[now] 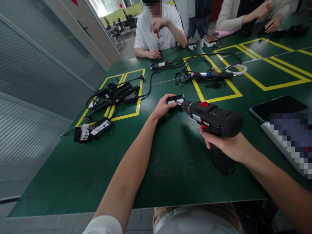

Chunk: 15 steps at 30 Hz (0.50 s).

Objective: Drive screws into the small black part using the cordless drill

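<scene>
My right hand point(225, 144) is wrapped round the grip of a black cordless drill point(214, 118) with red switches, its chuck pointing left. The thin bit reaches a small black box-like part with a white label point(179, 98); whether the tip touches a screw is too small to tell. My left hand point(163, 106) holds that part at its left end, fingers closed round it, low over the green table point(165, 175).
Black adapters and cables point(119, 96) lie in a heap at left, with labelled black pieces point(94, 129) nearer me. A corded electric screwdriver point(212, 75) lies beyond. At right are a phone point(278, 107) and a blurred-out device point(290, 143). People sit across the table.
</scene>
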Motion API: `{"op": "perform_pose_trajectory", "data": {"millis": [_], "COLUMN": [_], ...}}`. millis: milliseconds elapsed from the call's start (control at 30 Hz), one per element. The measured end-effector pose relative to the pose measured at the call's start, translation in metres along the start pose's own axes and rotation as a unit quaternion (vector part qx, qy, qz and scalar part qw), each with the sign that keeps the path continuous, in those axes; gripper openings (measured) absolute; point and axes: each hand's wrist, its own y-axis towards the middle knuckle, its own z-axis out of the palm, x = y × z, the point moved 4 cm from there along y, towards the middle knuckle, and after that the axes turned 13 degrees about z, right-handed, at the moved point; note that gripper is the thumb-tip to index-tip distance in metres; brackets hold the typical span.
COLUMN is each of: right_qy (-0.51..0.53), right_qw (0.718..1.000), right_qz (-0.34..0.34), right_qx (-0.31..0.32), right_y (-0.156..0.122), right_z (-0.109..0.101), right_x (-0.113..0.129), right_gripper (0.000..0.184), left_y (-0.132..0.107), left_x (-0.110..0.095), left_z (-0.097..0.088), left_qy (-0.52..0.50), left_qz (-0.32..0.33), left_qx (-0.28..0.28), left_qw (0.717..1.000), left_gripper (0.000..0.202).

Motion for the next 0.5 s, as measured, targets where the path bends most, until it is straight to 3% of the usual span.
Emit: {"op": "perform_pose_trajectory", "data": {"millis": [500], "right_qy": [-0.014], "right_qw": [1.000], "right_qz": [-0.002], "right_qx": [-0.002], "right_y": [0.0010], "right_z": [-0.0003], "right_x": [-0.0009], "right_gripper": [0.010], "left_y": [0.0008], "left_x": [0.0016], "left_z": [-0.0002], "left_qy": [-0.001], "left_qz": [0.002], "left_qx": [-0.001], "left_qw": [1.000], "left_gripper": [0.050]}}
